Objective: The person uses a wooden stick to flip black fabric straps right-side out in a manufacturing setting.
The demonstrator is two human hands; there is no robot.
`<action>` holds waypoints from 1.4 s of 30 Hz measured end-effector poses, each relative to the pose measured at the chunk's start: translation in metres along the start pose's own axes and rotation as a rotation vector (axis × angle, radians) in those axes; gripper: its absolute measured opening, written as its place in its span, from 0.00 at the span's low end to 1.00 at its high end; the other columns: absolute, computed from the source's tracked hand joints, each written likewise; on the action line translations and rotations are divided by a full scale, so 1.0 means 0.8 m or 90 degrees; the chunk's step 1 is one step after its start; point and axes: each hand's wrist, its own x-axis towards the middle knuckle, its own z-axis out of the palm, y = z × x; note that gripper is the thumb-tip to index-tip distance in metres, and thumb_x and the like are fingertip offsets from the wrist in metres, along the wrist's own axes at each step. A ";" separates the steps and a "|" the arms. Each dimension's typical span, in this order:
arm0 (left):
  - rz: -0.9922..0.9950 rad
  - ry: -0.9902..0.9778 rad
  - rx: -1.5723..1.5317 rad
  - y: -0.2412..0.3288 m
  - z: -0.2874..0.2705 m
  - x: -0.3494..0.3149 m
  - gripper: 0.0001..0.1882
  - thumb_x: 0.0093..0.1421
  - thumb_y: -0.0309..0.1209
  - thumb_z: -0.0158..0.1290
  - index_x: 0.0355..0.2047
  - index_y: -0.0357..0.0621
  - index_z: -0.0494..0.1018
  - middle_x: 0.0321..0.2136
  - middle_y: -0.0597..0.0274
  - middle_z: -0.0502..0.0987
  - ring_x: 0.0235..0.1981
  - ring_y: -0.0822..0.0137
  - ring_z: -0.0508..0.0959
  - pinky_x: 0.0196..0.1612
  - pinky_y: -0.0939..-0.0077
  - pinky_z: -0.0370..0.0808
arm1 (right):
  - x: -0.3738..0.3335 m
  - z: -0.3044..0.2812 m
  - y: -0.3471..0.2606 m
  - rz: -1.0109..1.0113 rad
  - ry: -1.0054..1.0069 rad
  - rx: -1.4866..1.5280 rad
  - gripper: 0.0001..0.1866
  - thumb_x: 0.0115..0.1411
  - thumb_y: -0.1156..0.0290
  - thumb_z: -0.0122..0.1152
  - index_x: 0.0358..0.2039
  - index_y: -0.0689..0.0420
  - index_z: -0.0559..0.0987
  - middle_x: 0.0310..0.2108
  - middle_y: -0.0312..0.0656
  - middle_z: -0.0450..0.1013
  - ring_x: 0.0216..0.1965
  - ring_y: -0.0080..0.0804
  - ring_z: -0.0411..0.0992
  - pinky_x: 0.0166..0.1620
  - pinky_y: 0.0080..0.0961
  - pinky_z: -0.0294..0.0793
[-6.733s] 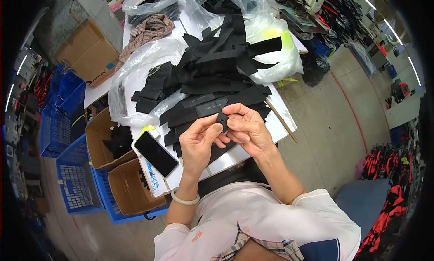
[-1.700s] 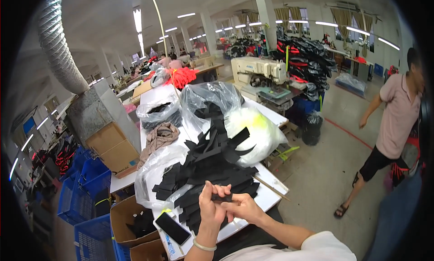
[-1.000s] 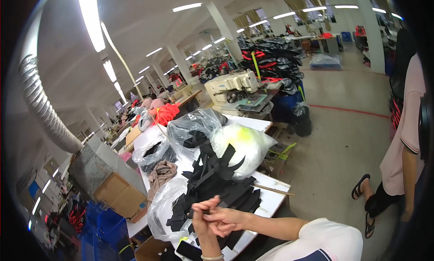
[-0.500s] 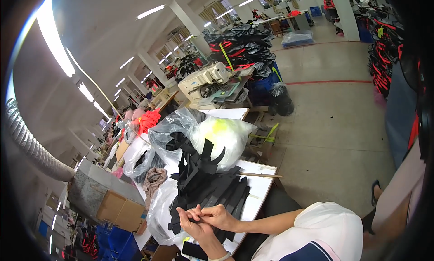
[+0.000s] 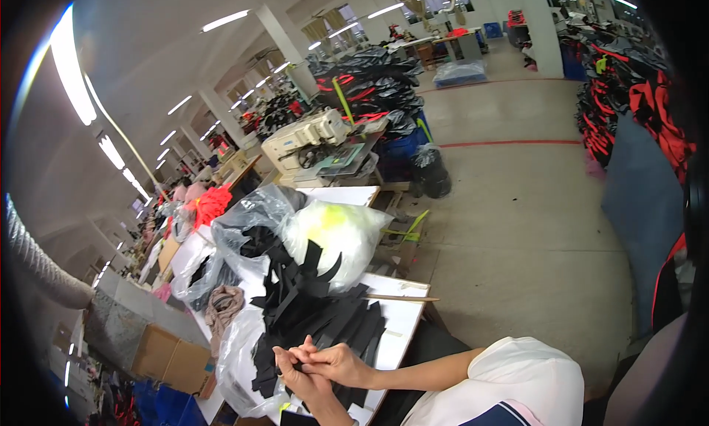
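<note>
Over the near end of the pile of black fabric strips (image 5: 317, 315), my two hands meet. My left hand (image 5: 303, 383) has its thumb raised and its fingers curled up against the other hand. Fingers bent in a pinch, my right hand (image 5: 341, 365) presses on the left fingertips. Whatever lies between the fingers is hidden or too small to make out. The strips spread across a white tabletop (image 5: 402, 324), some lying flat and some sticking up. Behind them stands a clear plastic bag of white and yellow material (image 5: 332, 234).
A wooden stick (image 5: 402, 298) lies along the table's right side. A brown cloth (image 5: 221, 308) and crumpled clear plastic (image 5: 240, 359) sit left of the strips. Beyond the bags is a sewing machine (image 5: 310, 134). A cardboard box (image 5: 173, 359) stands at lower left.
The view has turned, so the table and machine sit further left in the picture. My hands stay together over the strips. The other person's foot at the right has left the view.
</note>
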 end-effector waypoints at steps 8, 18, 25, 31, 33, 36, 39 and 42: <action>-0.030 0.010 0.115 0.002 -0.002 0.006 0.16 0.63 0.34 0.47 0.18 0.43 0.63 0.11 0.58 0.70 0.17 0.61 0.76 0.45 0.59 0.74 | 0.003 -0.042 -0.002 0.053 -0.322 -0.075 0.23 0.57 0.68 0.53 0.55 0.47 0.69 0.22 0.50 0.73 0.22 0.41 0.72 0.30 0.30 0.70; -0.226 0.103 -0.089 -0.010 -0.074 0.027 0.19 0.62 0.31 0.46 0.14 0.45 0.59 0.07 0.59 0.63 0.18 0.55 0.77 0.43 0.55 0.77 | -0.012 -0.005 0.087 -0.046 -0.342 -0.430 0.33 0.52 0.73 0.49 0.60 0.37 0.59 0.17 0.48 0.70 0.18 0.49 0.71 0.21 0.45 0.69; -0.233 0.049 -0.262 0.030 -0.076 0.043 0.17 0.62 0.41 0.49 0.18 0.48 0.66 0.11 0.66 0.61 0.18 0.69 0.67 0.46 0.59 0.73 | 0.029 -0.011 0.024 -0.082 -0.493 -0.455 0.31 0.52 0.65 0.55 0.58 0.36 0.61 0.17 0.51 0.71 0.21 0.51 0.73 0.25 0.45 0.73; -0.186 0.125 -0.100 -0.001 -0.089 0.051 0.23 0.62 0.34 0.47 0.09 0.49 0.59 0.05 0.64 0.59 0.16 0.62 0.74 0.47 0.61 0.70 | 0.040 0.013 0.059 -0.176 -0.406 -0.591 0.15 0.51 0.72 0.52 0.42 0.51 0.72 0.17 0.49 0.72 0.19 0.48 0.72 0.20 0.44 0.71; -0.193 0.157 -0.045 0.003 -0.087 0.054 0.23 0.61 0.33 0.48 0.10 0.50 0.59 0.05 0.64 0.60 0.17 0.60 0.75 0.48 0.63 0.70 | 0.047 0.036 0.065 -0.171 -0.325 -0.519 0.09 0.54 0.70 0.50 0.36 0.57 0.70 0.19 0.50 0.72 0.19 0.49 0.72 0.20 0.44 0.71; -0.201 0.070 -0.099 0.017 -0.108 0.056 0.19 0.60 0.34 0.51 0.13 0.46 0.64 0.10 0.60 0.68 0.22 0.57 0.78 0.48 0.64 0.71 | 0.056 0.051 0.059 -0.120 -0.385 -0.557 0.13 0.55 0.68 0.50 0.42 0.55 0.70 0.20 0.49 0.72 0.21 0.50 0.73 0.21 0.44 0.71; -0.217 -0.015 -0.156 0.053 -0.080 0.047 0.15 0.59 0.39 0.53 0.28 0.38 0.73 0.30 0.51 0.78 0.33 0.57 0.78 0.46 0.62 0.74 | 0.055 0.043 0.034 -0.160 -0.373 -0.480 0.21 0.52 0.70 0.56 0.48 0.52 0.69 0.22 0.48 0.73 0.22 0.49 0.73 0.23 0.42 0.71; -0.149 0.100 -0.098 0.069 -0.088 0.050 0.14 0.60 0.39 0.52 0.30 0.39 0.72 0.28 0.52 0.78 0.32 0.58 0.78 0.47 0.61 0.73 | 0.054 0.033 0.015 -0.176 -0.387 -0.412 0.26 0.49 0.71 0.63 0.51 0.49 0.70 0.22 0.46 0.73 0.21 0.46 0.73 0.22 0.39 0.71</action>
